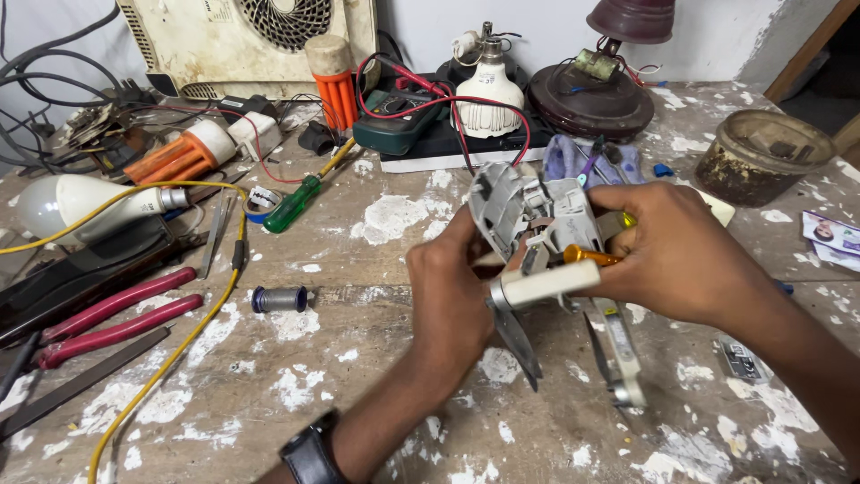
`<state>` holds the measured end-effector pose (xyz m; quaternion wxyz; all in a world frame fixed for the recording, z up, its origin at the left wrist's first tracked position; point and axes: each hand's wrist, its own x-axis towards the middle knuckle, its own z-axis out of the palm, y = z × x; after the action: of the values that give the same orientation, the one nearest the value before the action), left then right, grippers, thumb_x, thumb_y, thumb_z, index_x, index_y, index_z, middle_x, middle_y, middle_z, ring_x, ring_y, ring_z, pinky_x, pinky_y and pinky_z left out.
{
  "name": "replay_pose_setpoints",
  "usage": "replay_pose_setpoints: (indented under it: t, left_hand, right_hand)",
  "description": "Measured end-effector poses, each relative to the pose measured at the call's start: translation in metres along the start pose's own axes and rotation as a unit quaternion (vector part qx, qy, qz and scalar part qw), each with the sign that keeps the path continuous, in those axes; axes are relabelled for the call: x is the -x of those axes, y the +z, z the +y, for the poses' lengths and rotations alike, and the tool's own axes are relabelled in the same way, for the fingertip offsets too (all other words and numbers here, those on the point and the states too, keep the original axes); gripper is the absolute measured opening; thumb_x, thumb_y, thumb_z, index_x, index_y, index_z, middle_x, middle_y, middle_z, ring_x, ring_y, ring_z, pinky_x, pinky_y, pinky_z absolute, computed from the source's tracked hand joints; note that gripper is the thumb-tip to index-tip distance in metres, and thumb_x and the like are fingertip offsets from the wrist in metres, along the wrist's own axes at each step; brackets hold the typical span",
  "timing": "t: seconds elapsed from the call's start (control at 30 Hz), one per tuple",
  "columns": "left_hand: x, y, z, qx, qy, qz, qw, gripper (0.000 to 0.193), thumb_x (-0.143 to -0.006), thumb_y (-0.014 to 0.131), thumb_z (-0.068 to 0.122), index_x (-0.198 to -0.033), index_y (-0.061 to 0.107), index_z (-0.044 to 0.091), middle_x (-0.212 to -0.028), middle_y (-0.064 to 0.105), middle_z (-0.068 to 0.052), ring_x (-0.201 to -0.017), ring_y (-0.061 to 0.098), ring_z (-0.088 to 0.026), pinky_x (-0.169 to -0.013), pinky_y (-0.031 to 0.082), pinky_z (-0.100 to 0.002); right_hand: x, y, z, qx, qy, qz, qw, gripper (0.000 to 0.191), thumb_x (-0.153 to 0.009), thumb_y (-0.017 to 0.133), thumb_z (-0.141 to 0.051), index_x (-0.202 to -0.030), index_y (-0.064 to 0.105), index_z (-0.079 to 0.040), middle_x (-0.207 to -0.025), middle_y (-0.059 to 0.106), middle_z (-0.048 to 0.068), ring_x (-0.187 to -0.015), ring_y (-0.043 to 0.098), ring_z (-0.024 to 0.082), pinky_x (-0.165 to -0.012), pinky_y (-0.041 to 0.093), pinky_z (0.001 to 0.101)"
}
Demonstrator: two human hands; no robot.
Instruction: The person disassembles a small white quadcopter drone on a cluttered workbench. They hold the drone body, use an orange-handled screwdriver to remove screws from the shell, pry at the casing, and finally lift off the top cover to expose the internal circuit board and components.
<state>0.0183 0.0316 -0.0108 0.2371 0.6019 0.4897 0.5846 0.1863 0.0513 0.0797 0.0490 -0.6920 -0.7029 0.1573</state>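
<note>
Left hand [448,300]: closed around a grey plastic housing [528,211], held above the middle of the surface [376,358]; a dark watch [309,453] on its wrist. Right hand [676,251]: gripping the housing's other side together with a yellow-handled screwdriver [593,257], tip toward the housing. Cream-handled pliers [546,285]: just under the housing, between both hands; which hand bears them cannot be told. Surface: worn, paint-flecked. Left side: red-handled pliers [112,318], yellow wire [170,358], small grey spool [279,298], green screwdriver [294,204], white bulb [72,204]. Rear: multimeter [394,125] with red leads, lamp bulb [488,90], orange bulb bases [333,85]. Right: round brown tub [761,157].
</note>
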Motion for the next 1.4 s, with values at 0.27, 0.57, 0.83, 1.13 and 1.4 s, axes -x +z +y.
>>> replay_pose_setpoints:
  t: [0.27, 0.57, 0.83, 1.13, 1.4]
  left_hand:
    - [-0.006, 0.004, -0.028, 0.275, -0.212, -0.139, 0.927, 0.028, -0.094, 0.072, 0.016, -0.114, 0.072, -0.003, -0.089, 0.071, -0.007, -0.077, 0.064, -0.011, -0.065, 0.051, -0.027]
    - [0.010, 0.004, -0.009, 0.135, -0.072, -0.236, 0.960, 0.065, -0.078, 0.086, 0.033, -0.129, 0.063, 0.001, -0.107, 0.073, -0.006, -0.100, 0.070, -0.012, -0.092, 0.056, -0.031]
    - [0.001, -0.002, -0.004, 0.134, -0.112, -0.255, 0.951, 0.055, -0.083, 0.074, 0.039, -0.123, 0.073, 0.001, -0.092, 0.080, -0.011, -0.082, 0.075, -0.016, -0.075, 0.061, -0.034]
    - [-0.013, -0.002, 0.012, 0.079, -0.149, -0.229, 0.959, 0.050, -0.080, 0.074, 0.040, -0.102, 0.078, -0.004, -0.075, 0.079, -0.011, -0.060, 0.077, -0.014, -0.057, 0.065, -0.030]
    - [-0.020, 0.000, 0.029, -0.083, -0.171, -0.200, 0.961, 0.044, -0.065, 0.081, 0.044, -0.081, 0.083, 0.003, -0.064, 0.076, -0.006, -0.057, 0.073, -0.013, -0.056, 0.059, -0.031]
  right_hand:
    - [-0.007, 0.004, 0.012, -0.119, -0.093, -0.025, 0.988, 0.049, -0.071, 0.090, -0.016, -0.116, 0.074, -0.007, -0.087, 0.079, 0.010, -0.065, 0.074, 0.013, -0.061, 0.057, 0.0314]
    - [-0.019, 0.013, 0.021, -0.155, -0.076, -0.042, 0.984, 0.045, -0.077, 0.084, -0.013, -0.119, 0.071, -0.005, -0.092, 0.079, 0.014, -0.073, 0.078, 0.022, -0.067, 0.063, 0.0333]
    - [-0.045, 0.016, 0.051, -0.261, -0.131, -0.088, 0.952, 0.025, -0.082, 0.077, -0.018, -0.097, 0.073, 0.002, -0.076, 0.068, 0.005, -0.062, 0.057, 0.013, -0.054, 0.047, 0.0287]
    - [-0.055, 0.017, 0.064, -0.356, -0.117, -0.150, 0.915, 0.030, -0.081, 0.075, -0.023, -0.101, 0.067, -0.003, -0.073, 0.059, -0.002, -0.054, 0.045, 0.007, -0.043, 0.031, 0.0276]
    - [-0.046, 0.009, 0.054, -0.361, -0.026, -0.186, 0.913, 0.040, -0.087, 0.075, -0.031, -0.107, 0.058, -0.001, -0.067, 0.051, 0.003, -0.046, 0.032, 0.009, -0.039, 0.021, 0.0276]
